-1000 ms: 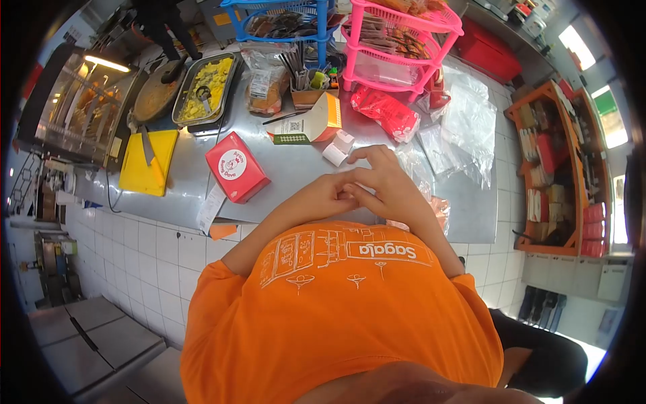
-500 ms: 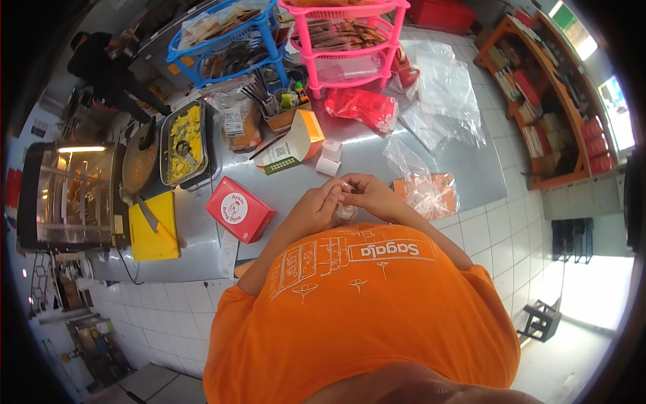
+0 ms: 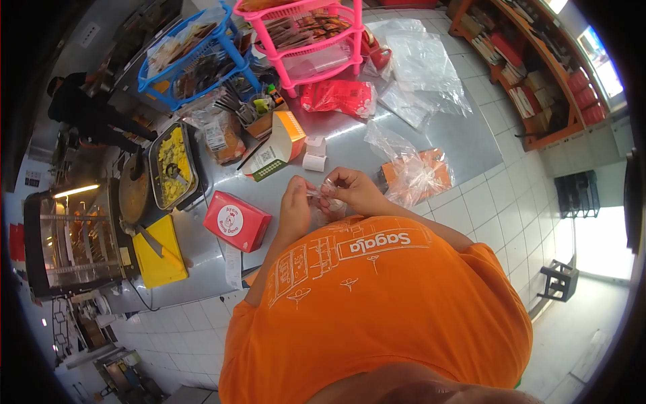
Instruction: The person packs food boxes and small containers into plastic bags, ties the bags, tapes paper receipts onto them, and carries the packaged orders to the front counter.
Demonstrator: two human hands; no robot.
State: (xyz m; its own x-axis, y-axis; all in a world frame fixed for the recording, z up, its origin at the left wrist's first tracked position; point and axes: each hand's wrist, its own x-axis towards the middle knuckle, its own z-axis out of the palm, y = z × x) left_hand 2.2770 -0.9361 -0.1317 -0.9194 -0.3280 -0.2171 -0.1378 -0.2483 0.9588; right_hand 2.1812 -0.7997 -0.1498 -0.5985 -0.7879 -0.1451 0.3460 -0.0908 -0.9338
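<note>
Close to my chest, at the front edge of the steel table, both hands work on a small clear plastic bag (image 3: 331,210). My left hand (image 3: 296,200) is closed, pinching the bag's left side between thumb and fingers. From the right, my right hand (image 3: 354,191) grips the top of the same bag with bent fingers. What the bag contains is too small to make out. To the left of my hands stands a red-and-white food box (image 3: 237,221). Right of them a clear plastic bag over an orange box (image 3: 431,172) lies on the table.
A yellow cutting board (image 3: 163,252) with a knife lies left, near a glass warmer (image 3: 74,232) and a tray of yellow food (image 3: 161,182). Behind are an open carton (image 3: 276,151), a paper roll (image 3: 314,160), and pink (image 3: 309,40) and blue (image 3: 195,64) racks. Another person (image 3: 87,111) stands far left.
My hands have moved slightly apart, with the small bag now showing between them. The view has turned, so the table's things appear shifted.
</note>
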